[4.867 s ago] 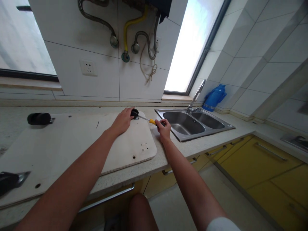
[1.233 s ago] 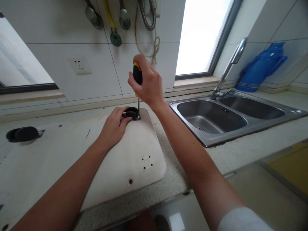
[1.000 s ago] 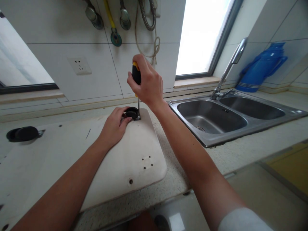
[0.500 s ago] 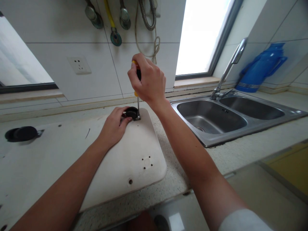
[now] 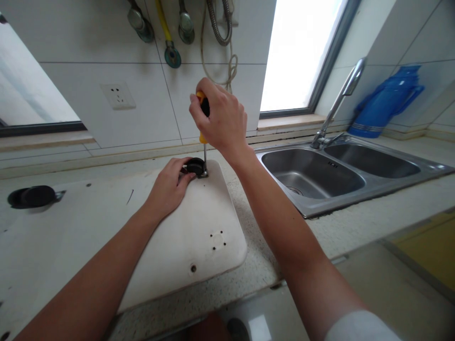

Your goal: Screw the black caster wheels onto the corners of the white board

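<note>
My right hand [image 5: 222,113] is closed round the yellow and black handle of a screwdriver [image 5: 205,154], held upright with its shaft pointing down. The tip meets the metal mounting plate of a black caster wheel [image 5: 195,166] at the far right corner of a white board [image 5: 170,246]. My left hand [image 5: 170,187] grips that caster from the left, fingers behind it and thumb in front. Whether a screw sits under the tip is too small to tell. A second black caster [image 5: 33,196] is on the board's left part.
The board lies on a speckled countertop [image 5: 263,265]. To the right is a steel double sink [image 5: 309,208] with a tall faucet [image 5: 337,102], and a blue thermos jug [image 5: 389,102] stands behind it. Pipe valves [image 5: 173,56] and a socket [image 5: 118,96] are on the tiled wall.
My right hand has turned slightly on the screwdriver handle, its thumb now a little apart from it. My left hand stays on the caster.
</note>
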A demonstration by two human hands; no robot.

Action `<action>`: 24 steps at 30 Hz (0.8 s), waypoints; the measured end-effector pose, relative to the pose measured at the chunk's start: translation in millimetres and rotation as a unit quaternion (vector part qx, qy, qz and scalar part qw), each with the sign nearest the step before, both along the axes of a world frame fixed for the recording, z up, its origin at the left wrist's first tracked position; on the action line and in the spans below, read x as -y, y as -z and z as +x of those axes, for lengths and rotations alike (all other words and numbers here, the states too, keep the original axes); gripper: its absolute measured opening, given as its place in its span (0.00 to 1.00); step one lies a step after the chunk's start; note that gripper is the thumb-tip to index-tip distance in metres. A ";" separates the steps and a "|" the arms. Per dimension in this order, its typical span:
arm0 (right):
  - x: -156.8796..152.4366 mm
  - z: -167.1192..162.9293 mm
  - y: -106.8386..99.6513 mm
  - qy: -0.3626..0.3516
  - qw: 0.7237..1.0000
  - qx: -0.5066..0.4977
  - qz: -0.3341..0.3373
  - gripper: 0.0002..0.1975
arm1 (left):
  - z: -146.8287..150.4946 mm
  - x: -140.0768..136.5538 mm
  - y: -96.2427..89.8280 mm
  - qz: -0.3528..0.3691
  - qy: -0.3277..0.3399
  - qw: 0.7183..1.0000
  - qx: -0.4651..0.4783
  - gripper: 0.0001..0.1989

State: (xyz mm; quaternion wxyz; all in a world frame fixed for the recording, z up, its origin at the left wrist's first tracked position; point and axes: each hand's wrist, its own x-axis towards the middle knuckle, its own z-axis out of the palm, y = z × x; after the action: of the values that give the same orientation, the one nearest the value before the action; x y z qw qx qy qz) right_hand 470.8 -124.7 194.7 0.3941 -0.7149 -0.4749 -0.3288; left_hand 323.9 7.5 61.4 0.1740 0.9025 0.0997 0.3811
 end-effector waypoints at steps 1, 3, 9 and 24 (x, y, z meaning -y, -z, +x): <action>0.3 0.4 -0.4 -0.003 1.000 -0.001 0.000 0.11 | 0.0 0.1 -0.1 0.000 0.001 1.000 0.001 0.21; 0.9 0.3 -1.9 -0.008 1.000 -0.002 0.002 0.14 | 0.0 0.2 -0.4 -0.001 0.002 1.000 0.000 0.21; 3.6 -0.4 -7.1 -0.053 0.999 -0.001 -0.013 0.15 | -0.4 0.0 -1.4 -0.003 -0.001 1.000 -0.009 0.20; 21.2 -2.5 -22.0 -0.026 0.998 0.032 -0.048 0.10 | -0.7 -0.6 -1.3 -0.015 0.004 1.000 -0.015 0.21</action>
State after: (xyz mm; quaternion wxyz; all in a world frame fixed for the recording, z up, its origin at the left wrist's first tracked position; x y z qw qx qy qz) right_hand 468.3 -145.9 216.7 0.3527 -0.7094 -0.5208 -0.3180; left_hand 323.2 8.0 62.7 0.1875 0.9058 0.1046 0.3652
